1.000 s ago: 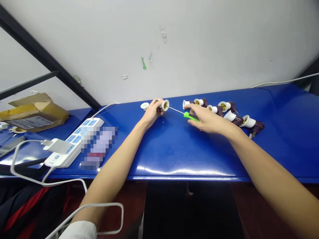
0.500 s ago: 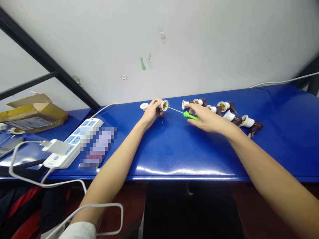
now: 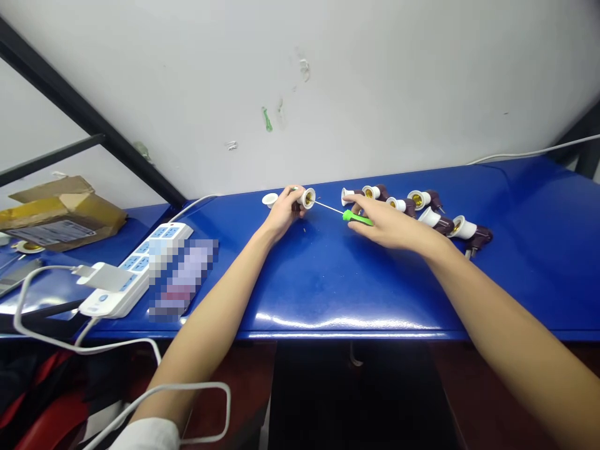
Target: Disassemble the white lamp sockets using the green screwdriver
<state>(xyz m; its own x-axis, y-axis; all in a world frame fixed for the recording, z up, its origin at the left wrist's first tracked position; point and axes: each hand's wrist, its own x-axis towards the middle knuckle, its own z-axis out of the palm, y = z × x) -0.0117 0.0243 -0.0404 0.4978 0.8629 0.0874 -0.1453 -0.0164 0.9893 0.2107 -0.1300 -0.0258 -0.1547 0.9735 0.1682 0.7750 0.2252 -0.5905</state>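
Left hand (image 3: 284, 212) curled round white lamp socket (image 3: 308, 199), mouth presented to shaft of green-handled screwdriver (image 3: 359, 217), pinched by right hand (image 3: 391, 226); further sockets (image 3: 419, 200) lined along blue bench (image 3: 328, 281).

There are seven lamp holders (image 3: 308, 199), six lying on the bench (image 3: 300, 281) and one in the left hand (image 3: 285, 212), also one screwdriver (image 3: 357, 217), one power strip (image 3: 135, 270) and one cardboard box (image 3: 60, 215).

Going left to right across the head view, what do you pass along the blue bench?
Cardboard box → white power strip → small white cap → left hand → white lamp holder → green-handled screwdriver → right hand → end lamp holder with dark plug
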